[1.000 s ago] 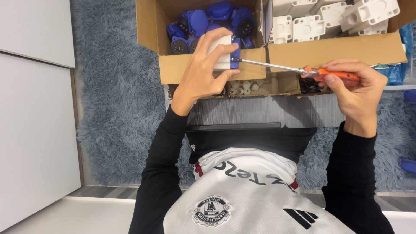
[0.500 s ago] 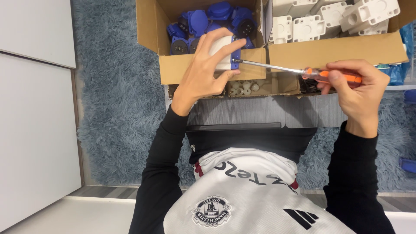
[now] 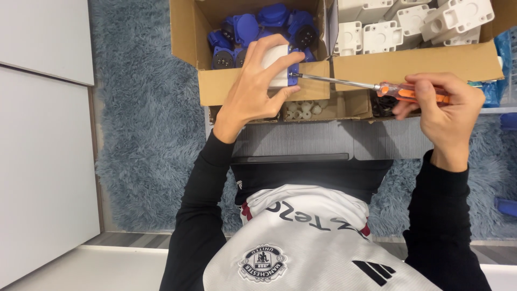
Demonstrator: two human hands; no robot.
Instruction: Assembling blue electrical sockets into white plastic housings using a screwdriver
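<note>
My left hand (image 3: 257, 89) grips a white and blue plastic socket part (image 3: 281, 69) in front of the cardboard boxes. My right hand (image 3: 447, 110) holds an orange-handled screwdriver (image 3: 409, 91) level, its metal shaft running left with the tip set against the blue side of the part. Both arms wear black sleeves.
A cardboard box (image 3: 186, 37) holds several blue socket parts (image 3: 253, 27). Next to it on the right, another box (image 3: 414, 62) holds white housings (image 3: 409, 24). A low tray (image 3: 334, 108) has small white pieces (image 3: 301, 110) and black bits. Blue shaggy rug (image 3: 140, 124) and a white cabinet (image 3: 43, 134) lie left.
The hands stay almost in place. The right hand's fingers have shifted a little on the screwdriver handle while the tip stays at the part.
</note>
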